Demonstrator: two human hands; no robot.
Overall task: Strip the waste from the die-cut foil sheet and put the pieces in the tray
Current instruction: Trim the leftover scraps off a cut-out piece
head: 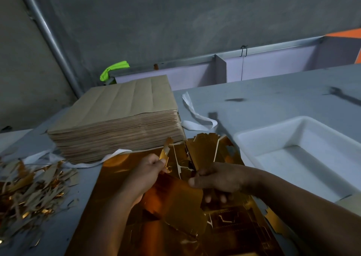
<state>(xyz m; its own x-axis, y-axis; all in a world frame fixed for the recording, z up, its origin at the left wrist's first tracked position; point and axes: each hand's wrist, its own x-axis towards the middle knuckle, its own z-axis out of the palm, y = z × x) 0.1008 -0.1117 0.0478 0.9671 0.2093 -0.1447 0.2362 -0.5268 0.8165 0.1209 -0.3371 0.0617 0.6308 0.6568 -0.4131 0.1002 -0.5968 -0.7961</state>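
Observation:
A gold die-cut foil sheet (117, 193) lies on the grey table in front of me, partly torn apart in the middle. My left hand (144, 175) pinches a narrow gold waste strip (166, 152) that stands up from the sheet. My right hand (218, 177) grips a cut gold piece (207, 150) just right of it, thumb on top. A white tray (273, 136) sits to the right on the table.
A thick stack of brown-backed sheets (117, 118) stands behind the foil. A heap of gold and brown waste scraps (29, 189) covers the table at left. White strap ribbons (195, 117) lie beside the stack. A grey wall rises behind.

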